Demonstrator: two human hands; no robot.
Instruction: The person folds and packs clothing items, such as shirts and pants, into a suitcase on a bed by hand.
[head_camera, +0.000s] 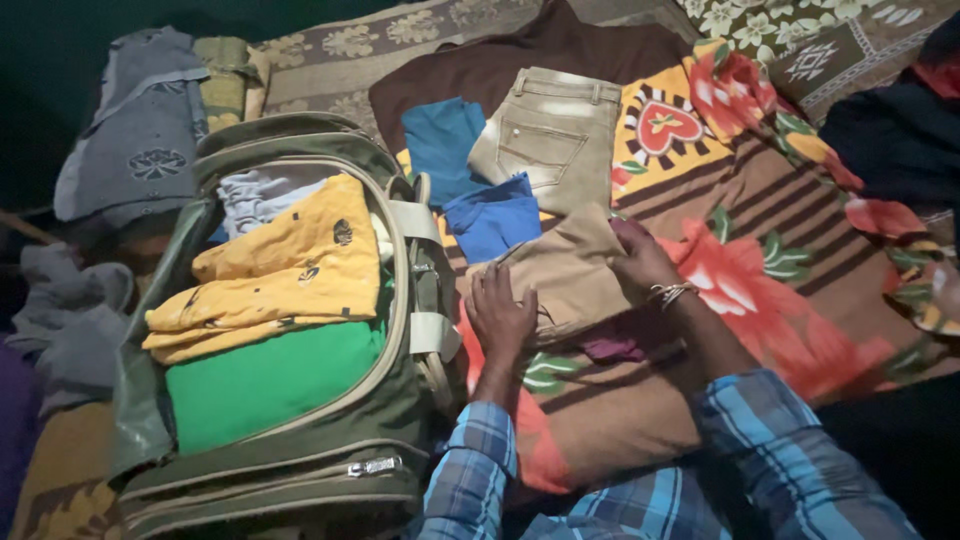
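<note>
Below, two hands rest on folded beige trousers (560, 190) lying on a floral blanket (800, 300). Left hand (500, 315) presses flat, grip open, on the near fold; right hand (640, 255) pinches the fabric's edge. Just left stands an open olive bag (290, 470) packed with yellow and green clothes.

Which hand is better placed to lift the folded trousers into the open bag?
Probably the left hand: it rests on the trousers beside the bag; the right hand is on the far edge.
</note>
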